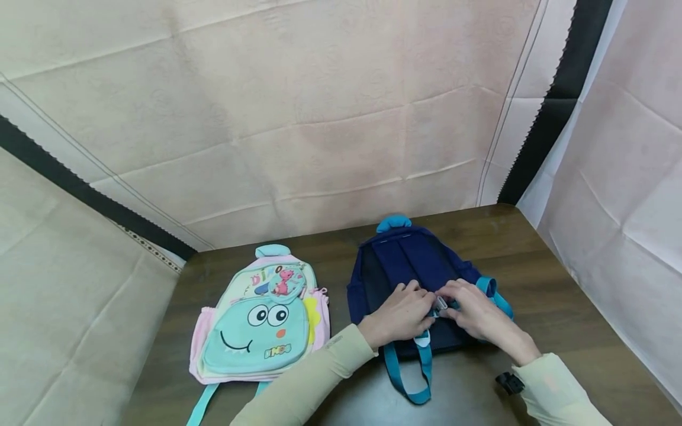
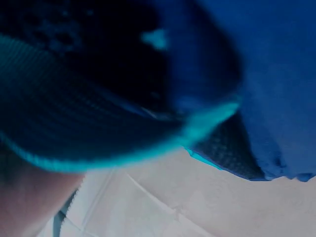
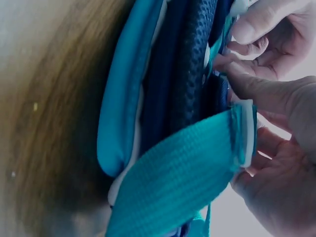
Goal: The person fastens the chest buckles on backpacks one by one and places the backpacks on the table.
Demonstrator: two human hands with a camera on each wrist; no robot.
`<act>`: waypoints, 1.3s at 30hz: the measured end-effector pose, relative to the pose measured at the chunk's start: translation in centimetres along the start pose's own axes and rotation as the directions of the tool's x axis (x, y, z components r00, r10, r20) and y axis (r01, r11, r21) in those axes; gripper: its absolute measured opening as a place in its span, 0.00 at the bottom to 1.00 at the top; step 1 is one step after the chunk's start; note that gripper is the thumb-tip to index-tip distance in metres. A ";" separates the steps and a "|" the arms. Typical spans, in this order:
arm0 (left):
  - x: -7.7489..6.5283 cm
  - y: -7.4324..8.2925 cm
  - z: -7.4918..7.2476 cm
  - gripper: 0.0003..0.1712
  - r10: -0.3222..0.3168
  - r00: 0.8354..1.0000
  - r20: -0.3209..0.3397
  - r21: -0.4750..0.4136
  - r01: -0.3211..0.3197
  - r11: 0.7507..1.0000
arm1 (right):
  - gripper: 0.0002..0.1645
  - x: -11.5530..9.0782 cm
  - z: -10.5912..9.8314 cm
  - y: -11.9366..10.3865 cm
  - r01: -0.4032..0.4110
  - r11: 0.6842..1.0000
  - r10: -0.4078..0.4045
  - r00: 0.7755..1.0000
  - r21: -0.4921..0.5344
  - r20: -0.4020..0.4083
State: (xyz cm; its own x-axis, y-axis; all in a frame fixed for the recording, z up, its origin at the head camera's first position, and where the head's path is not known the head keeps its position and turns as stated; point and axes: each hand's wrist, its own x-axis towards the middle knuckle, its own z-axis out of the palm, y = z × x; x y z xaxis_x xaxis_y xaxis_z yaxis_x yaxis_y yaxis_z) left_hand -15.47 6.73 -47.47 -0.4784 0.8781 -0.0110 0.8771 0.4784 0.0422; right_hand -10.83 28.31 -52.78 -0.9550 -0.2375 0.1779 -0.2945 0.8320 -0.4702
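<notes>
A navy backpack (image 1: pixel 402 254) with a bright blue top handle lies on the table, its strap side facing up. Both hands meet over its lower middle at a small pale buckle (image 1: pixel 439 304) on a teal strap. The left hand (image 1: pixel 402 315) pinches the strap by the buckle from the left. From the right, the right hand (image 1: pixel 473 309) grips the strap with thumb and fingers. In the right wrist view a broad teal webbing strap (image 3: pixel 182 158) loops in front of the right hand (image 3: pixel 281 182). The left wrist view shows a blurred mesh shoulder strap (image 2: pixel 89 128).
A mint and pink cartoon backpack (image 1: pixel 256 334) lies to the left, its straps hanging toward the near side. A teal strap loop (image 1: pixel 418 395) rests below the navy backpack on the brown table (image 1: pixel 554 296). Pale fabric walls (image 1: pixel 319 118) stand around the table.
</notes>
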 end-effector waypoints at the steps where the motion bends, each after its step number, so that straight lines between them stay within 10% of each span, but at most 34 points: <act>1: 0.2 0.2 -0.1 0.14 -0.010 1.000 0.004 0.023 0.010 1.000 | 0.17 -0.1 -0.8 -1.0 -0.004 1.000 0.004 1.000 0.010 0.002; 7: 1.2 1.2 -0.5 0.16 -0.089 0.993 0.076 0.084 0.082 0.993 | 0.14 0.0 -4.0 -4.7 -0.032 0.999 0.031 0.999 0.024 0.007; 17: 2.8 -0.6 3.7 0.05 -0.107 0.990 0.091 0.057 0.102 0.993 | 0.13 -0.3 -1.2 -1.5 0.097 0.993 -0.091 0.991 0.065 -0.094; 26: 1.6 0.0 -0.7 0.09 -0.040 0.986 0.165 0.041 0.033 0.999 | 0.18 0.0 0.6 0.5 0.152 0.988 -0.152 0.984 -0.002 -0.098; 39: 1.8 -0.9 0.9 0.25 -0.068 0.990 0.123 -0.132 0.084 0.988 | 0.20 -0.6 -2.4 -2.3 0.075 0.993 -0.064 0.991 0.090 -0.115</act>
State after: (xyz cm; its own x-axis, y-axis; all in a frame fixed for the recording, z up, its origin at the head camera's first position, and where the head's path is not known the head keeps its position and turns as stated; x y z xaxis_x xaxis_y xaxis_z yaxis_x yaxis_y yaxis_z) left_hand -17.07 7.93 -48.47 -0.5280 0.8382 -0.1364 0.8205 0.5449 0.1728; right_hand -9.53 27.76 -49.71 -0.9237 -0.2311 0.3056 -0.3670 0.7632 -0.5319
